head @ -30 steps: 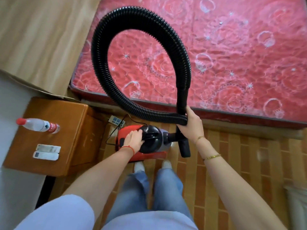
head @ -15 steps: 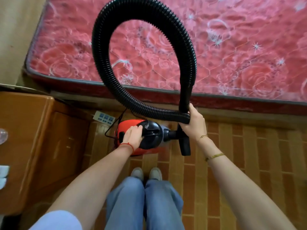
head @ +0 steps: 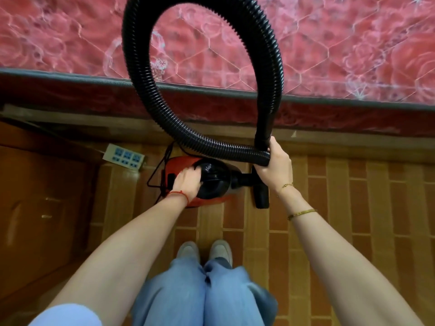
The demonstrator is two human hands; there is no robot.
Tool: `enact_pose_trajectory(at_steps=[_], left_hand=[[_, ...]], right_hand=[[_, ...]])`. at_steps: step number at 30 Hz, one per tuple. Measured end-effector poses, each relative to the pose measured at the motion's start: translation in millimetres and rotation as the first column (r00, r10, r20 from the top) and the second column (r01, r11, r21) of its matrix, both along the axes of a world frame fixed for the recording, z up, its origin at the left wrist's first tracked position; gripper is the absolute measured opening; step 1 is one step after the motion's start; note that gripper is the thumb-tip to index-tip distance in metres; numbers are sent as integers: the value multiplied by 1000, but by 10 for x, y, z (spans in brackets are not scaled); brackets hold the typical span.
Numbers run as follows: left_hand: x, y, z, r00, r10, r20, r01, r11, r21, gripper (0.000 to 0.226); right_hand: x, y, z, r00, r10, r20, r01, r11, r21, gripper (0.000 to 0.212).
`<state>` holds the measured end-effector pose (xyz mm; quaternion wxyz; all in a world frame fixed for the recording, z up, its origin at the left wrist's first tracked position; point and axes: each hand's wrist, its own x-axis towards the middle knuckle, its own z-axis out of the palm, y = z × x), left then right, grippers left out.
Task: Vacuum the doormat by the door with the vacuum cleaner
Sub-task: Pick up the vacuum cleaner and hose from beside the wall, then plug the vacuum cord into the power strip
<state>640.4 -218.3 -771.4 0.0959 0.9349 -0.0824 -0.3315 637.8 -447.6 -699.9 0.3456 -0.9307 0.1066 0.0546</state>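
My view has swung right off the nightstand; my left hand [head: 187, 182] still grips the vacuum cleaner [head: 207, 182] handle, my right hand [head: 274, 164] clutches the looped hose [head: 202, 67]. No doormat visible, so I judge I'm carrying it there

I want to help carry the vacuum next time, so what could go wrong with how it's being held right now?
1. The black cord trails from the vacuum cleaner toward the power strip; walking off could yank it or catch a foot.
2. The right hand holds the looped hose bunched; if it slips, the loop may spring open.
3. The nozzle hangs low by the floor and could bump things. The left hand grips the body.
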Motion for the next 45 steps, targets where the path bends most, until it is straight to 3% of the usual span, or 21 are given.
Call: enact_pose_trajectory(at_steps=[12,18,24,30,37,40,43,45], left_hand=[[-36,-70,-249,996,65,58,-60,994,-87,52],[-96,-50,-292,990,77,120,-64,992,-110,55],[-143,16,-373,983,128,131,-101,976,-192,55],[-218,65,-360,974,149,170,-111,970,-216,47],[-412,359,-24,948,199,250,-170,976,-134,44],[-536,544,167,927,281,250,-263,959,-105,40],[-600,702,350,902,379,207,-357,924,-137,33],[-604,792,436,887,429,169,-403,900,-168,35]], right_hand=[[141,50,-385,1000,-20,11,21,995,-101,37],[379,36,-441,984,-64,-165,41,990,-138,36],[461,31,-467,977,-83,-194,66,994,-90,58],[295,66,-413,992,-55,-114,51,998,-38,93],[-30,347,-104,997,26,70,-3,952,-307,128],[-197,601,118,969,148,198,-66,926,-372,113],[-351,912,228,882,326,340,-179,900,-397,75],[-425,1143,210,845,400,356,-265,890,-371,50]])
